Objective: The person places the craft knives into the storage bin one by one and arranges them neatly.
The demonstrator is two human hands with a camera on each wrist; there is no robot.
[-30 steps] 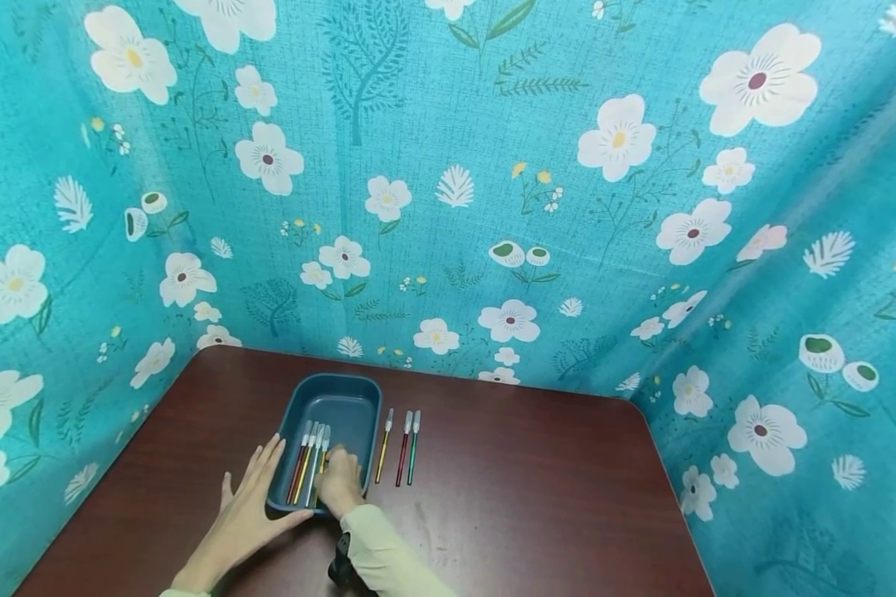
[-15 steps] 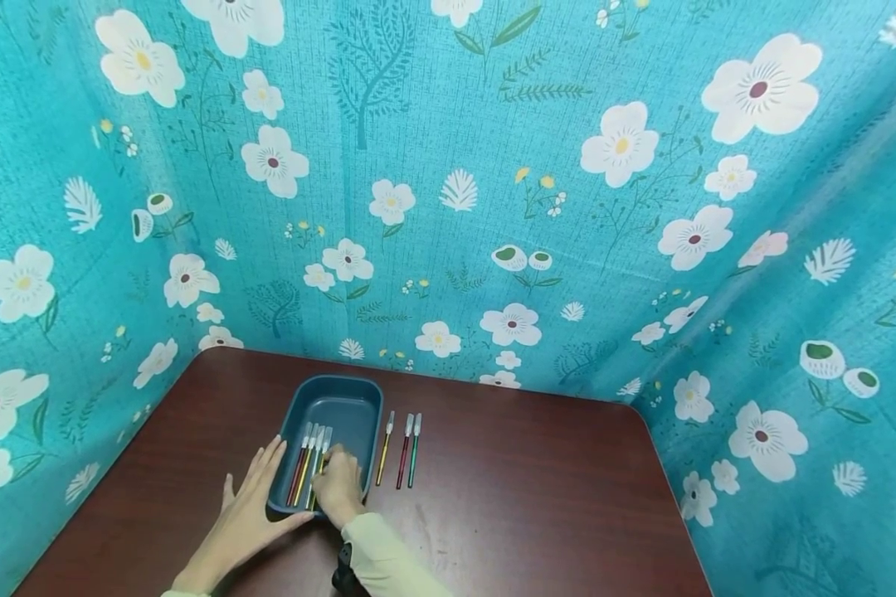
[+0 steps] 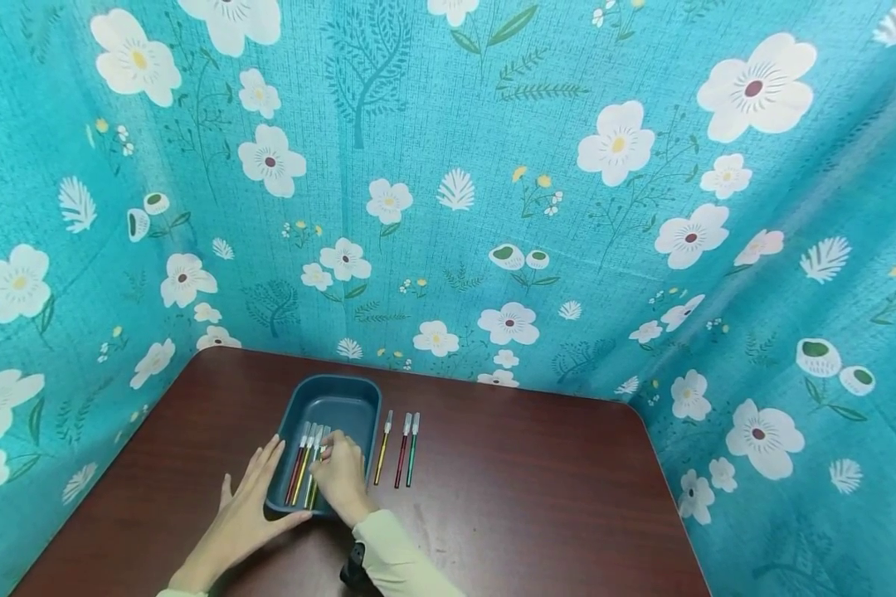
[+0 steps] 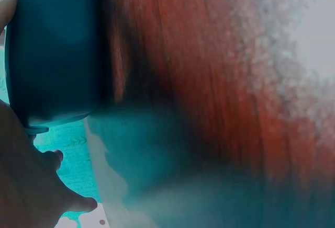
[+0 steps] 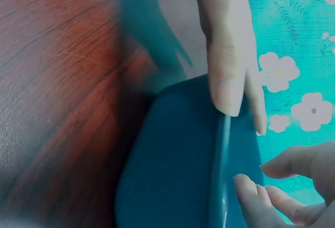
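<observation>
A blue-grey tray (image 3: 351, 408) holds several craft knives (image 3: 301, 473) with metallic handles and clear caps, side by side in its near left part. My left hand (image 3: 242, 514) rests with spread, straight fingers against the tray's left side, its thumb along the near edge. Inside the tray, my right hand (image 3: 341, 477) is beside the rightmost knives, near their caps. In the right wrist view its fingertips (image 5: 243, 183) are apart, with no knife visible between them. To the tray's right lie a yellow craft knife (image 3: 382, 448), a red craft knife (image 3: 401, 452) and a green craft knife (image 3: 412, 452).
All of this stands on a dark red-brown wooden table (image 3: 538, 497). Turquoise flowered cloth (image 3: 448, 274) hangs behind the table and along both its sides. The far half of the tray shows its bare floor.
My right hand has shifted a little up and right within the tray, its fingers now nearer the caps and less closed. My left hand and the three knives outside have stayed put.
</observation>
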